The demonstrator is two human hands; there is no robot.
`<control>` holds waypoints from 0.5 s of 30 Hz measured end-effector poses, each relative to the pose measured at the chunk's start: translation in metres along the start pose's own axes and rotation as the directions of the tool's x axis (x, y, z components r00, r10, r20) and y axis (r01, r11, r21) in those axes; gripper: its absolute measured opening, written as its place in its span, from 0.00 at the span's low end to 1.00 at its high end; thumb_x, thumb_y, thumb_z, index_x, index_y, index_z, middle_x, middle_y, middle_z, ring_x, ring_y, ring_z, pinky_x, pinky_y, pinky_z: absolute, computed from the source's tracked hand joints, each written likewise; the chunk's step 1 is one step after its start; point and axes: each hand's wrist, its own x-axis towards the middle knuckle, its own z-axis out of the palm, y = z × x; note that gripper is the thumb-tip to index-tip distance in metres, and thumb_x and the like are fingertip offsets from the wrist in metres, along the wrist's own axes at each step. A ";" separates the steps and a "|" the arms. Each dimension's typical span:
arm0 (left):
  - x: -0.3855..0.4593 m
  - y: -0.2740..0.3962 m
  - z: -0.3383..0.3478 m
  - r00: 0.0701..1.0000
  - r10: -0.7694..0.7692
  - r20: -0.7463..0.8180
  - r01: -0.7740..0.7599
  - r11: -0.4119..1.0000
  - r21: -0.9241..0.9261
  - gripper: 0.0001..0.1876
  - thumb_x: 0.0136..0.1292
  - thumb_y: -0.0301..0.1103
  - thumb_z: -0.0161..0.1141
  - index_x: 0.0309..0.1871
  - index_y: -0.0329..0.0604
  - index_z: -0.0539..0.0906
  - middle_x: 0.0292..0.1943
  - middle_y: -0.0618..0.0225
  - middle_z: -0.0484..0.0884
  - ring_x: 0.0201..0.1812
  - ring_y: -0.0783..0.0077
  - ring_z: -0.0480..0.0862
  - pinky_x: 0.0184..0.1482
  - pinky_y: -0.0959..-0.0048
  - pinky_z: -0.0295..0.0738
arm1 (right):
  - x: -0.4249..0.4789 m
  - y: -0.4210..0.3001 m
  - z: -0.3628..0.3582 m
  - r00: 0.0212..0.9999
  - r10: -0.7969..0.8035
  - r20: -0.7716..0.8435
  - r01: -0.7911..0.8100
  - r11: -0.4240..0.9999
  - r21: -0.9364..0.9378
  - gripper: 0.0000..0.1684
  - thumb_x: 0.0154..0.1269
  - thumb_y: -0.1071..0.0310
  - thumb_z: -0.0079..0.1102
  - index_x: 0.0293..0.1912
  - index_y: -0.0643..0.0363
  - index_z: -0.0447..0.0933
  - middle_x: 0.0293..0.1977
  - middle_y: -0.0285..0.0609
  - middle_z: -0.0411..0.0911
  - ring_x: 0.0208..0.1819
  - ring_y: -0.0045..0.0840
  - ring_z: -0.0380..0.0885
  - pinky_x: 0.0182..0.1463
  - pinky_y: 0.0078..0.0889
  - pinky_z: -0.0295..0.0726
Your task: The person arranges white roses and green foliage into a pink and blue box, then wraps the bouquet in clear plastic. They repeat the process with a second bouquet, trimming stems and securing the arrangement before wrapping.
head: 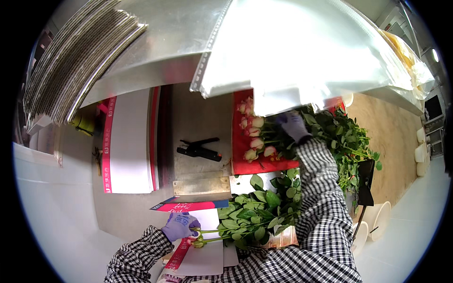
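My left hand [181, 226], in a purple glove, is at the near left with its fingers closed at the head of a pink-and-white rose [193, 241]. Another rose head lies close beside it, and their leafy stems [253, 215] stretch to the right. Beneath these roses is a white sheet with a printed red band [205, 260]. My right hand [293, 125], also gloved, reaches into a pile of roses [255, 132] lying on a red printed sheet [242, 167]. Its fingertips are blurred among the dark stems, so their grip cannot be made out.
A metal shelf [170, 39] overhangs the far side, bearing clear plastic sleeves [283, 46] and corrugated sheets [85, 56]. A black stapler-like tool [200, 150] lies mid-table beside a stack of white red-edged sheets [131, 141]. A black panel [366, 182] and white buckets [380, 223] stand at right.
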 end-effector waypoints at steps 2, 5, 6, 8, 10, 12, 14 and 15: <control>0.000 -0.003 0.001 1.000 0.007 -0.021 -0.008 1.000 -0.017 0.18 0.52 0.54 0.67 0.45 0.62 0.86 0.40 0.78 0.84 0.49 0.66 0.75 0.54 0.59 0.61 | -0.030 0.000 -0.062 0.971 -0.139 -0.197 0.191 0.943 0.274 0.21 0.62 0.65 0.60 0.56 0.48 0.78 0.49 0.50 0.80 0.51 0.45 0.79 0.60 0.42 0.76; -0.005 -0.013 0.017 0.996 0.038 -0.074 -0.045 0.995 -0.091 0.17 0.52 0.52 0.67 0.44 0.62 0.87 0.40 0.76 0.84 0.50 0.64 0.74 0.55 0.60 0.61 | -0.117 -0.070 -0.181 0.853 -0.400 -0.335 0.357 0.916 -0.185 0.21 0.62 0.67 0.62 0.56 0.49 0.78 0.37 0.47 0.80 0.34 0.42 0.80 0.34 0.41 0.79; -0.013 -0.002 0.014 0.993 0.050 -0.109 -0.043 0.997 0.063 0.17 0.50 0.51 0.68 0.44 0.63 0.87 0.39 0.75 0.85 0.46 0.65 0.76 0.53 0.63 0.65 | -0.150 -0.102 -0.205 0.841 -0.447 -0.304 0.427 0.894 -0.135 0.21 0.60 0.70 0.63 0.54 0.52 0.78 0.31 0.44 0.78 0.29 0.40 0.79 0.33 0.40 0.79; -0.013 -0.019 0.030 0.974 0.116 -0.194 -0.108 0.993 0.055 0.18 0.47 0.50 0.69 0.42 0.58 0.87 0.36 0.72 0.84 0.43 0.66 0.79 0.51 0.64 0.70 | -0.207 -0.159 -0.228 0.782 -0.623 -0.026 0.618 0.770 0.156 0.25 0.57 0.70 0.64 0.56 0.52 0.76 0.24 0.38 0.74 0.27 0.30 0.77 0.29 0.34 0.78; -0.013 -0.030 0.039 0.932 0.148 -0.331 -0.204 0.968 -0.143 0.23 0.45 0.48 0.71 0.46 0.54 0.85 0.38 0.69 0.82 0.44 0.65 0.79 0.51 0.62 0.71 | -0.271 -0.191 -0.192 0.711 -0.681 0.176 0.659 0.733 0.169 0.31 0.59 0.62 0.62 0.64 0.45 0.71 0.29 0.34 0.74 0.28 0.24 0.77 0.27 0.28 0.77; -0.007 -0.047 0.044 0.881 0.166 -0.444 -0.241 0.963 -0.118 0.30 0.44 0.47 0.73 0.54 0.54 0.80 0.47 0.66 0.79 0.51 0.59 0.76 0.55 0.59 0.69 | -0.302 -0.227 -0.097 0.762 -0.621 0.185 0.568 0.777 0.272 0.27 0.63 0.59 0.59 0.63 0.42 0.71 0.36 0.35 0.75 0.36 0.28 0.78 0.36 0.30 0.78; -0.010 -0.054 0.055 0.799 0.150 -0.582 -0.206 0.978 -0.030 0.40 0.44 0.48 0.74 0.64 0.54 0.72 0.56 0.61 0.73 0.58 0.54 0.70 0.60 0.56 0.66 | -0.313 -0.255 0.002 0.877 -0.414 0.243 0.313 0.877 0.363 0.22 0.65 0.63 0.57 0.59 0.44 0.75 0.42 0.40 0.76 0.44 0.35 0.76 0.45 0.38 0.77; -0.015 -0.056 0.061 0.773 0.135 -0.620 -0.236 0.968 -0.083 0.43 0.44 0.49 0.75 0.66 0.53 0.70 0.57 0.59 0.71 0.60 0.53 0.69 0.63 0.55 0.63 | -0.316 -0.246 0.051 0.897 -0.418 0.146 0.325 0.845 0.424 0.19 0.64 0.64 0.57 0.55 0.43 0.77 0.42 0.40 0.76 0.44 0.36 0.76 0.45 0.39 0.77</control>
